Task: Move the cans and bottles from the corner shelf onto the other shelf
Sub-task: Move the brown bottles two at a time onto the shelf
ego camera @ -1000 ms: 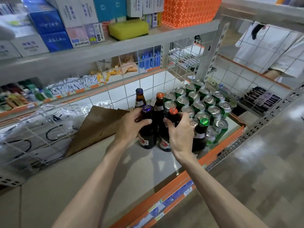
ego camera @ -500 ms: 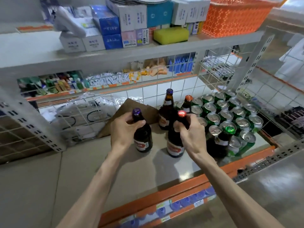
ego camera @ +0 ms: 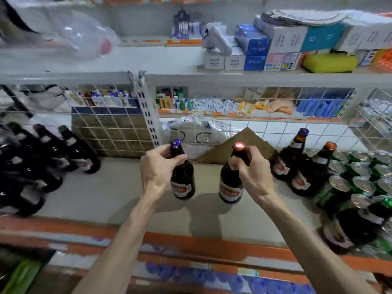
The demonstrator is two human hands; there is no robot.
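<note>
My left hand (ego camera: 158, 166) grips the neck of a dark bottle with a purple cap (ego camera: 182, 183). My right hand (ego camera: 250, 172) grips the neck of a dark bottle with a red cap (ego camera: 231, 187). Both bottles hang upright just above the pale shelf board (ego camera: 118, 194), about a hand's width apart. On the right of the shelf stand more dark bottles (ego camera: 288, 158) and several green cans (ego camera: 360, 183) packed together. At the far left, past the white upright, several dark bottles (ego camera: 70, 149) stand on the neighbouring shelf.
A white perforated upright (ego camera: 148, 115) and a wire grid back (ego camera: 110, 132) divide the two shelves. A brown cardboard sheet (ego camera: 239, 145) leans behind the bottles. An upper shelf (ego camera: 212, 77) carries boxes and a yellow sponge (ego camera: 331, 63). The orange shelf edge (ego camera: 191, 242) runs along the front.
Both hands have lifted their bottles away from the cluster of cans and carried them left. The view has swung left, bringing the neighbouring shelf with its bottles into sight.
</note>
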